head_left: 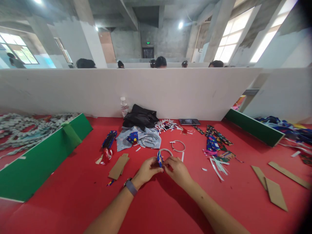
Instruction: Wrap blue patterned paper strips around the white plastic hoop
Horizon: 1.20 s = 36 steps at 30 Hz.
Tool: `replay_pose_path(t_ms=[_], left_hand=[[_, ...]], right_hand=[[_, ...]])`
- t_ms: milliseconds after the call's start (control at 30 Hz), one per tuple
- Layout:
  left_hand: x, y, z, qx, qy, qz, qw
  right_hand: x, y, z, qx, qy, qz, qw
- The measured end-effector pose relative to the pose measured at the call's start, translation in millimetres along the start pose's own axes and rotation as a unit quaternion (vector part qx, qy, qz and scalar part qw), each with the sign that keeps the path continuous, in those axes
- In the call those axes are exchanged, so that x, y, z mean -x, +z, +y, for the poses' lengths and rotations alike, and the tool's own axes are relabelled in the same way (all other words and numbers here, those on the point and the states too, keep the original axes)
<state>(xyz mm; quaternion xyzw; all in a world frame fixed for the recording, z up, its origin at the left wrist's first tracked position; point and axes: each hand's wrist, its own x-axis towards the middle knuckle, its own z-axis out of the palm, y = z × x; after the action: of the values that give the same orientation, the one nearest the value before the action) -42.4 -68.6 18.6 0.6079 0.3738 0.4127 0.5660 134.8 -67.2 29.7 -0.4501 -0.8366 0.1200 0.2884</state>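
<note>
My left hand (pixel 147 169), with a watch on the wrist, pinches a small blue patterned fabric piece (pixel 159 159) above the red table. Close against its right side, my right hand (pixel 178 169) has its fingers drawn together at the fabric's edge; what lies between those fingertips is too small to tell. A pale ring (pixel 167 150) shows just behind the fabric and fingers. Farther back lies another pale ring (pixel 178 146) with a white strip (pixel 182 157) near it. Left of my left hand are stacked brown cardboard pieces (pixel 118 166).
Behind lie a grey plastic bag (pixel 120 139), a black bag (pixel 140 117), a water bottle (pixel 124 107) and a phone (pixel 189 122). Patterned fabric strips (pixel 213 143) and white strips (pixel 218 167) are at right. Green dividers (pixel 48 162) and a white partition (pixel 146 87) bound the red table (pixel 151 214).
</note>
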Motion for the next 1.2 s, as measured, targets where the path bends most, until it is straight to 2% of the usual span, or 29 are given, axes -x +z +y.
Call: replay_pose_path(t_ms=[567,900,1200], left_hand=[[0.4,0.9,3.2,0.010,0.002,-0.005,1.000],[-0.3,-0.2,-3.3,0.013,-0.003,-0.007,1.000],[-1.0,-0.4,-2.1,0.009,-0.014,0.013,1.000]], right_hand=[[-0.1,4.0,2.2,-0.035,0.013,0.008,0.999],[-1.0,3.2,1.1,-0.063,0.020,0.011,0.998],[0.0,2.4,2.1,-0.085,0.009,0.002,0.996]])
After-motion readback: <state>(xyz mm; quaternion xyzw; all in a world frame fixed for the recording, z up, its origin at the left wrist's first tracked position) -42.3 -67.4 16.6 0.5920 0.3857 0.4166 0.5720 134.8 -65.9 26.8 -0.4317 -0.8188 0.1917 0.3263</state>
